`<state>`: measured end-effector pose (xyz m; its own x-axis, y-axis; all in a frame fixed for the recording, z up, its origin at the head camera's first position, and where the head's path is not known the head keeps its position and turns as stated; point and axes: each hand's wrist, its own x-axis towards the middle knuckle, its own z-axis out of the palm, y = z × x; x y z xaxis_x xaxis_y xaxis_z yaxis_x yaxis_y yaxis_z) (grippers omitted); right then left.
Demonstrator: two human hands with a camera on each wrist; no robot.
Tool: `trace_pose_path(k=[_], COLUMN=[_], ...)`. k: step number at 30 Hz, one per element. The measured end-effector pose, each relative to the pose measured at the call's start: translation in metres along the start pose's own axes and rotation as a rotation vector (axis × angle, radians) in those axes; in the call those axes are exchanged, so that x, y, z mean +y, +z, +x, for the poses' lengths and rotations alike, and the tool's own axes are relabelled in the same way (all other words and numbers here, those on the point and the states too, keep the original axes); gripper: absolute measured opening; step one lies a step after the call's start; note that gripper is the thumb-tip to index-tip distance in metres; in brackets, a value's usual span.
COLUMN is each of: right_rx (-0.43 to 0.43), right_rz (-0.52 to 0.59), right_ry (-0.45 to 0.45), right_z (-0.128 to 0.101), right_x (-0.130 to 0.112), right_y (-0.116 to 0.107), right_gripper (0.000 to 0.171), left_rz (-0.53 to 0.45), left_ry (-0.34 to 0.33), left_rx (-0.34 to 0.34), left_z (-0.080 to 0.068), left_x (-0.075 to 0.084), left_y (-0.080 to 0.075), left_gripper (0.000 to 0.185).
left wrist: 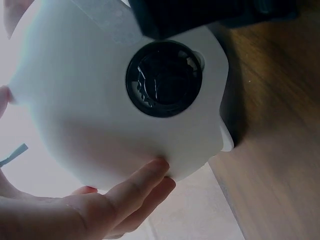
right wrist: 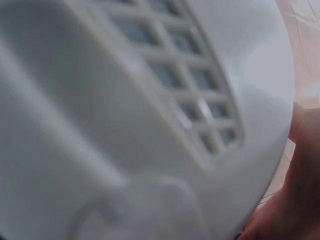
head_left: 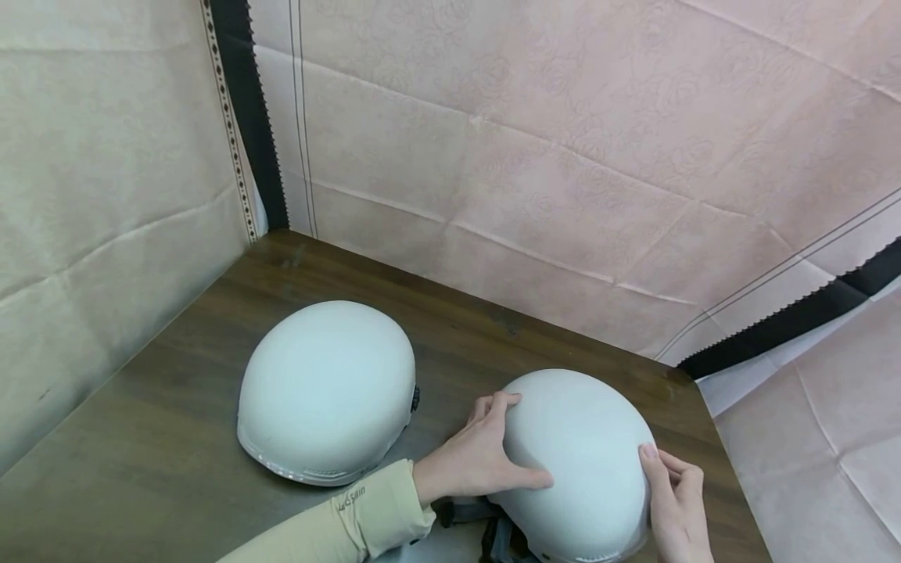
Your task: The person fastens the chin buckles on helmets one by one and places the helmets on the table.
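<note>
A smooth white helmet point(head_left: 584, 446) is between both hands at the right of the head view. My left hand point(head_left: 479, 457) spreads over its left side, thumb toward the front, fingers toward the back. With thumb on the shell and the other fingers bent beneath, my right hand point(head_left: 677, 496) holds the right side. In the left wrist view, fingertips press the shell beside a round black fitting point(left wrist: 164, 80). The right wrist view has a gridded vent point(right wrist: 192, 80) close up on the white shell. Dark straps point(head_left: 496, 532) show under the helmet's left edge.
A second white helmet point(head_left: 327, 391), with a small dark clip at its right edge, sits dome up on the brown wooden table point(head_left: 176, 375). Pale cloth point(head_left: 493, 141) hangs behind the table and along both sides. My left sleeve point(head_left: 352, 508) passes close before the second helmet.
</note>
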<state>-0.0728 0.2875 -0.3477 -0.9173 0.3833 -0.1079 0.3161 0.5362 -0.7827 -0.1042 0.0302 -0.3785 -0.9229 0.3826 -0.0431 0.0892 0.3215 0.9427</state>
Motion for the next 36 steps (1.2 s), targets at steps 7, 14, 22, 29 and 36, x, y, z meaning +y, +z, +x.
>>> trace_pose_path(k=[7,14,22,29,36], right_rx=[0.022,0.035,0.07,0.122,0.134], right_rz=[-0.015,-0.022,-0.023,-0.033,-0.04], right_ry=[-0.016,-0.017,0.005,-0.001,-0.012], right_z=[-0.003,-0.004,-0.006,-0.008,-0.01], right_x=[-0.003,-0.004,-0.007,-0.011,-0.011], right_y=[0.001,0.001,0.001,0.001,0.002], right_gripper=[0.076,0.075,0.072,0.07,0.066], left_rz=[-0.01,0.014,0.045,0.017,0.043], left_ry=[0.0,0.03,0.028,0.053,0.071], left_rx=[0.007,0.041,0.045,0.026,0.023], left_z=[-0.001,-0.002,-0.002,-0.003,-0.003], left_x=[0.001,0.0,0.001,0.0,0.001], left_y=[0.0,0.001,0.001,0.0,-0.001], left_gripper=[0.098,0.098,0.102,0.101,0.096])
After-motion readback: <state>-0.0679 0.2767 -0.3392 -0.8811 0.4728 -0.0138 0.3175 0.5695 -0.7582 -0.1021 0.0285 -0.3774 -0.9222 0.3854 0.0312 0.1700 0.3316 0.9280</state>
